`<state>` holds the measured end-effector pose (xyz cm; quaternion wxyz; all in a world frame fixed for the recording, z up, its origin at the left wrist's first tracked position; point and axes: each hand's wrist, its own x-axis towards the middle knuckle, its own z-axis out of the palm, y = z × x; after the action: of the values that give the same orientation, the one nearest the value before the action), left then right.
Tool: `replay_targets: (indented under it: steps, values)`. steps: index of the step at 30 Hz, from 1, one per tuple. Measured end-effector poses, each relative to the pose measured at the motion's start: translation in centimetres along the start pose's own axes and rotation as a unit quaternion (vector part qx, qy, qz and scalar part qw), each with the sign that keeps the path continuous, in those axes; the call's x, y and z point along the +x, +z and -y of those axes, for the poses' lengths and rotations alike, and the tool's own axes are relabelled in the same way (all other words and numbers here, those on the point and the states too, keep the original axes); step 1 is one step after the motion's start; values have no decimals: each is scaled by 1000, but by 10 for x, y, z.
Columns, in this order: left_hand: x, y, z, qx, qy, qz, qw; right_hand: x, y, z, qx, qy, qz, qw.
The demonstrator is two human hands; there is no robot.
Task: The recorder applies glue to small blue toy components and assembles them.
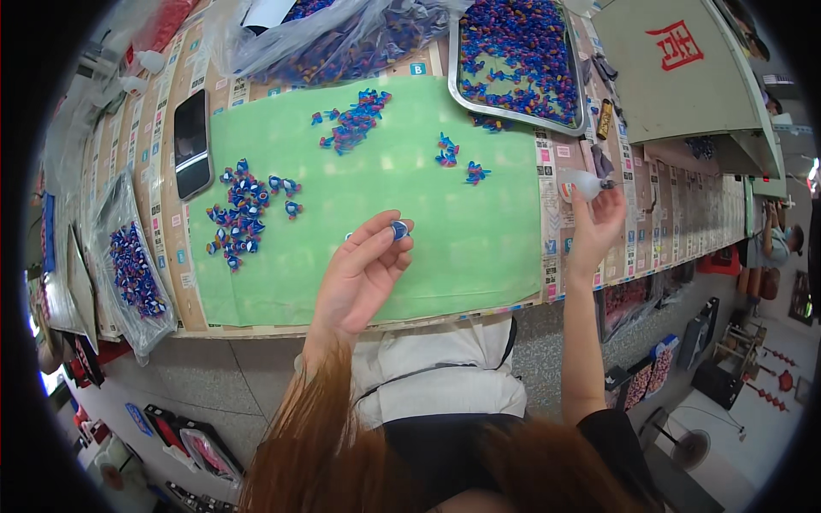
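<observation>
Near the middle of the green mat [445, 248], my left hand [363, 278] pinches a small blue and white plastic figure [399, 230] between thumb and fingertips. At the mat's right edge my right hand [599, 227] has its fingers on a small white squeeze bottle [581, 183] with a dark tip, which lies tilted on its side. To the left is a heap of blue and white figures [246, 205]. Farther back lies a pile of loose blue, orange and pink pieces [355, 121], with a few more pieces [446, 152] to its right.
A metal tray [513, 118] full of small coloured parts sits at the back right. Clear plastic bags [342, 38] of parts lie at the back. A phone [192, 144] and a bagged tray of figures [141, 274] are on the left. A lighter [605, 120] lies beside the metal tray.
</observation>
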<state>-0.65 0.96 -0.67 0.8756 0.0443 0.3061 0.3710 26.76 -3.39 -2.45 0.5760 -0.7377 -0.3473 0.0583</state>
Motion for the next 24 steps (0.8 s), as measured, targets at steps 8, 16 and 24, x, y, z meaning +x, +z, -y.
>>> replay_targets:
  steps: [8, 16, 24]
  values:
    - [3, -1, 3, 7, -7, -5, 1000, -26, 40, 39, -129, -194, 270, 934]
    - [-1, -9, 4, -2, -11, -9, 1000, -31, 67, 32, -142, -229, 281, 921]
    - [3, 2, 11, 46, -2, -4, 999, -65, 44, 86, 203, 206, 447, 846]
